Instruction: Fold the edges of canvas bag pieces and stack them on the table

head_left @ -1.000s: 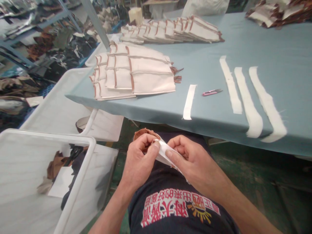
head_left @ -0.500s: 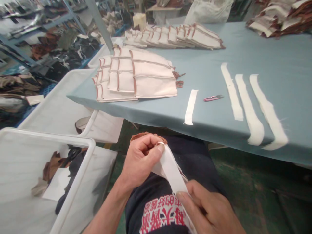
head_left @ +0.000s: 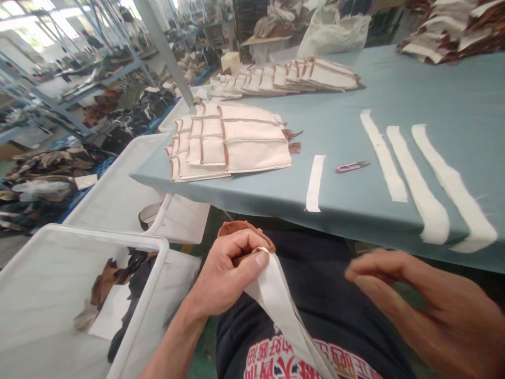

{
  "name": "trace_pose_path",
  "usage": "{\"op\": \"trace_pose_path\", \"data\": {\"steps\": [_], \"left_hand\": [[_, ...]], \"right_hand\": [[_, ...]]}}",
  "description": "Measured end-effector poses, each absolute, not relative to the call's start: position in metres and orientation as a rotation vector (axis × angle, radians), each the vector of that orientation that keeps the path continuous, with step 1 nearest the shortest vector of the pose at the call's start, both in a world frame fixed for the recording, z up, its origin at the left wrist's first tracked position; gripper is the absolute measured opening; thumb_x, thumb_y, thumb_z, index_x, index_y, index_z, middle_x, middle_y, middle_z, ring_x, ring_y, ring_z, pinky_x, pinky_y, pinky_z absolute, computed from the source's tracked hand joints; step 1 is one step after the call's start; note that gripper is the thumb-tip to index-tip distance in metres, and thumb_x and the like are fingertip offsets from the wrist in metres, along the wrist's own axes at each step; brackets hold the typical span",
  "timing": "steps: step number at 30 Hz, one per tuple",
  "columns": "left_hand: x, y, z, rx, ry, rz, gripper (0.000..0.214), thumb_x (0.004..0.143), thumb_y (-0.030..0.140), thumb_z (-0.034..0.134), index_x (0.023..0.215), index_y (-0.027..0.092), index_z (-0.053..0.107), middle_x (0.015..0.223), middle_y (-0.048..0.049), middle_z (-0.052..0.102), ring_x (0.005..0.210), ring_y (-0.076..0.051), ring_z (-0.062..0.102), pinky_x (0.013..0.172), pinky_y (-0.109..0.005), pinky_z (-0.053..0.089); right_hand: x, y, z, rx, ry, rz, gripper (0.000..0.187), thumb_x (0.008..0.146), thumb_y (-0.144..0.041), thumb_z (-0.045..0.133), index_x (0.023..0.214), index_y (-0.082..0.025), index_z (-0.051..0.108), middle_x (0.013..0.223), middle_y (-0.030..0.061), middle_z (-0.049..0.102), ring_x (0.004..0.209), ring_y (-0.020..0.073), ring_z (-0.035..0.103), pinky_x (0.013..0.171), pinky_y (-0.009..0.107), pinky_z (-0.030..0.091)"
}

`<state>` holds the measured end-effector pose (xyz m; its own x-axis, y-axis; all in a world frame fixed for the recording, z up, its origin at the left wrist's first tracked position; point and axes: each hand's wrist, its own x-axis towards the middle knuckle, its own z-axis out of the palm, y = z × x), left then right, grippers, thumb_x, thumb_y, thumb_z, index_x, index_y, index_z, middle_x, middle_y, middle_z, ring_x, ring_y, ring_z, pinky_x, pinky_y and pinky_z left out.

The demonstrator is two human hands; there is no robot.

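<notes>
My left hand point(head_left: 232, 271) is closed over my lap, thumb pressed against curled fingers. It pinches one end of a white fabric strip point(head_left: 278, 292) together with a brown-edged fabric piece point(head_left: 246, 229). The strip hangs down across my dark, red-lettered apron, its lower end out of view. To the right, my right hand point(head_left: 426, 302) is off the strip, slightly blurred, with nothing visible in its loosely curved fingers; a gap shows between thumb and forefinger. Pink-handled thread snips point(head_left: 352, 167) lie on the table, beside a short white strip point(head_left: 315, 184).
Three longer white strips point(head_left: 418, 184) lie at the right of the blue-green table point(head_left: 272, 197). Cream panels with brown edges point(head_left: 252, 131) are stacked at its left, with another row point(head_left: 284, 76) behind. White bins point(head_left: 158, 252) stand left of my legs, one holding scraps.
My right hand has let go of the strip and moved right and up. My left hand keeps its pinch. The view has shifted, showing more of the workshop.
</notes>
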<state>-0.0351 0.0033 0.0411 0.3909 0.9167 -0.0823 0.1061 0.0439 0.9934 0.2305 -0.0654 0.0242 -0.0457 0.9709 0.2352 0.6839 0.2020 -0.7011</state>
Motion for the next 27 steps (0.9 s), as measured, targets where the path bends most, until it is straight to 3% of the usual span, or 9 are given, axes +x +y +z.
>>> {"op": "trace_pose_path", "data": {"steps": [2, 5, 10, 17, 22, 27], "left_hand": [[-0.034, 0.003, 0.046, 1.383, 0.999, 0.763, 0.021, 0.09, 0.031, 0.064, 0.075, 0.016, 0.06, 0.081, -0.0021, 0.06, 0.059, -0.009, 0.041, 0.053, -0.02, 0.033], [-0.035, 0.002, 0.051, 1.396, 0.992, 0.754, 0.026, 0.09, 0.036, 0.066, 0.075, 0.016, 0.059, 0.076, -0.0012, 0.056, 0.06, -0.01, 0.04, 0.054, -0.021, 0.033], [-0.041, 0.002, 0.049, 1.32, 1.005, 0.726, 0.029, 0.091, 0.04, 0.065, 0.076, 0.016, 0.057, 0.067, 0.0027, 0.049, 0.057, -0.009, 0.037, 0.052, -0.02, 0.031], [-0.039, 0.009, 0.043, 1.254, 1.026, 0.675, 0.031, 0.088, 0.041, 0.066, 0.074, 0.016, 0.055, 0.065, 0.004, 0.046, 0.056, -0.008, 0.036, 0.052, -0.019, 0.029], [-0.035, 0.011, 0.044, 1.248, 1.071, 0.64, 0.028, 0.084, 0.039, 0.068, 0.074, 0.015, 0.057, 0.064, 0.0036, 0.049, 0.055, -0.008, 0.038, 0.051, -0.019, 0.03], [-0.033, 0.01, 0.043, 1.204, 1.121, 0.647, 0.027, 0.081, 0.039, 0.068, 0.072, 0.015, 0.057, 0.063, 0.0036, 0.049, 0.054, -0.008, 0.039, 0.049, -0.019, 0.031]], "right_hand": [[0.213, -0.038, 0.033, -1.292, -1.866, 0.61, 0.012, 0.094, -0.028, 0.063, 0.103, -0.024, 0.07, 0.09, 0.0046, 0.079, 0.063, 0.0155, 0.07, 0.06, 0.023, 0.056], [0.183, -0.006, 0.037, -0.986, -1.945, 0.751, 0.024, 0.095, -0.017, 0.057, 0.116, -0.021, 0.067, 0.114, 0.0083, 0.077, 0.065, 0.0112, 0.065, 0.062, 0.023, 0.053], [0.167, 0.015, 0.031, -0.865, -2.046, 0.879, 0.016, 0.095, -0.02, 0.062, 0.11, -0.018, 0.07, 0.089, -0.0004, 0.077, 0.052, 0.0078, 0.053, 0.051, 0.021, 0.042], [0.174, 0.018, 0.034, -0.808, -2.245, 0.488, 0.017, 0.101, -0.017, 0.057, 0.1, -0.016, 0.074, 0.091, 0.0028, 0.082, 0.073, 0.0147, 0.075, 0.064, 0.024, 0.048], [0.174, 0.017, 0.041, -0.853, -2.389, 0.383, 0.033, 0.105, -0.023, 0.05, 0.083, -0.02, 0.074, 0.083, 0.0035, 0.08, 0.064, 0.0158, 0.072, 0.056, 0.028, 0.044], [0.169, 0.016, 0.043, -0.942, -2.536, 0.285, 0.031, 0.1, -0.015, 0.048, 0.079, -0.019, 0.071, 0.07, 0.0041, 0.076, 0.056, 0.0164, 0.065, 0.05, 0.031, 0.033]]}}
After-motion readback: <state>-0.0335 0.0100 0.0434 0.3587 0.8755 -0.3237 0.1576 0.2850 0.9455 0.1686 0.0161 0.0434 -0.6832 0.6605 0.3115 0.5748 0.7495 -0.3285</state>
